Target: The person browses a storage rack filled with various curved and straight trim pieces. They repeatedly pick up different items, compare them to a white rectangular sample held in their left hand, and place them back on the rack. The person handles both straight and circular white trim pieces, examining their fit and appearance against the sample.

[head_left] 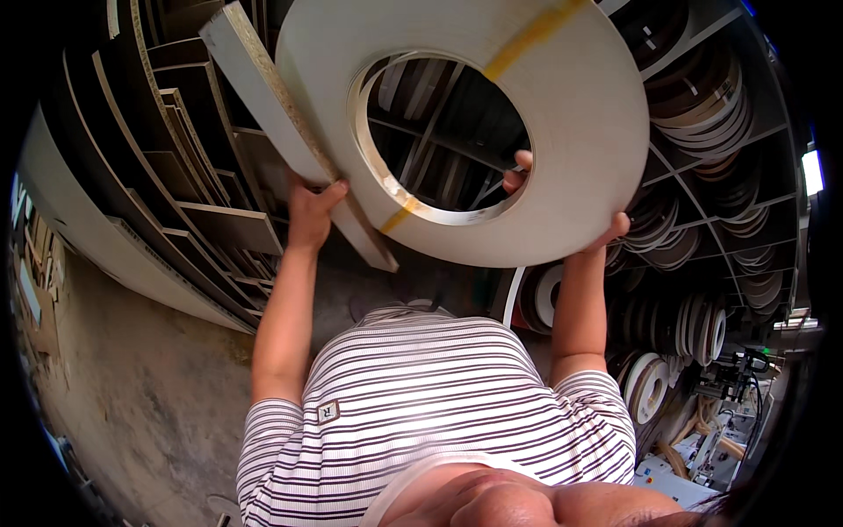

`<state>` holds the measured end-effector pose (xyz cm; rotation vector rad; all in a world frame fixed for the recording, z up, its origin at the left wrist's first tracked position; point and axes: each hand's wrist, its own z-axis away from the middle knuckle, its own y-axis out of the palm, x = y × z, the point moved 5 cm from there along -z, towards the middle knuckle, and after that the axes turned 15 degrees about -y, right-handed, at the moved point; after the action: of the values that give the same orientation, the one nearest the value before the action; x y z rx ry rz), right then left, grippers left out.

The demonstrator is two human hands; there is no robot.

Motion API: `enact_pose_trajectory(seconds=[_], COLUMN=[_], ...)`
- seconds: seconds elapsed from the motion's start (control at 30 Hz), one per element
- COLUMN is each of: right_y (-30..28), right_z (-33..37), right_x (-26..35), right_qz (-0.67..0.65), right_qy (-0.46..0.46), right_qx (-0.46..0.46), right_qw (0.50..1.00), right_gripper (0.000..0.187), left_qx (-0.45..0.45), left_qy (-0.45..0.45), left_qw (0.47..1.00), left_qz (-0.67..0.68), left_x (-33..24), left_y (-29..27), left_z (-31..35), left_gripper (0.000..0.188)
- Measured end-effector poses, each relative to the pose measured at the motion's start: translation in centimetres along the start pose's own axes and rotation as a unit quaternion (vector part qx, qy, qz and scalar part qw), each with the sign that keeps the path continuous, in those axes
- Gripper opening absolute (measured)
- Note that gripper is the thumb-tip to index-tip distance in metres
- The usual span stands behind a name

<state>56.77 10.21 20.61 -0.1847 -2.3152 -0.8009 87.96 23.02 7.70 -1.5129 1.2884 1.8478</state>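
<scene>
A large pale roll of edge banding (580,149) fills the upper middle, its flat side facing me. Yellow tape crosses it in two places. My right hand (608,232) grips its lower right: fingertips show inside the centre hole, and the thumb lies at the outer rim. In my left hand (311,211) is a narrow strip of white-faced chipboard (272,101), its raw brown edge showing. The thumb presses on that edge, while the other fingers are mostly hidden. Tilted, the strip overlaps the left side of the roll; whether they touch I cannot tell.
Upright board offcuts (230,227) lean in a rack on the left. On the right, a dark shelf (694,189) holds several banding rolls (707,114), with more rolls (652,391) lower down. Machine parts (724,439) stand at lower right. Concrete floor (140,351) shows at lower left.
</scene>
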Motion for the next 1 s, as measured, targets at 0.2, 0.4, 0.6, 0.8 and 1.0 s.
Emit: enact_pose_trajectory(seconds=[0.2, 0.4, 0.6, 0.8, 1.0], right_y=[-7.8, -10.7, -11.1, -12.1, -10.6], right_z=[6.1, 8.2, 9.0, 9.5, 9.2], right_x=[-2.0, -6.8, -7.6, -7.0, -6.2], right_qz=[0.142, 0.084, 0.089, 0.079, 0.053], right_qy=[-0.05, -0.11, -0.113, -0.152, -0.158], right_qx=[-0.197, -0.309, -0.339, -0.348, -0.334], right_qw=[0.969, 0.941, 0.93, 0.922, 0.928], right_gripper=[0.085, 0.07, 0.069, 0.067, 0.067], left_qx=[-0.088, -0.08, -0.054, -0.049, -0.045], left_qy=[0.065, 0.109, 0.155, 0.165, 0.195], left_qw=[0.954, 0.908, 0.878, 0.882, 0.869], left_qz=[-0.28, -0.397, -0.45, -0.438, -0.452], left_x=[-8.5, -14.0, -15.9, -16.2, -16.6], left_y=[-0.1, 3.7, 5.9, 7.0, 7.0], left_z=[1.6, 3.5, 4.6, 5.0, 5.5], left_gripper=[0.08, 0.063, 0.064, 0.062, 0.062])
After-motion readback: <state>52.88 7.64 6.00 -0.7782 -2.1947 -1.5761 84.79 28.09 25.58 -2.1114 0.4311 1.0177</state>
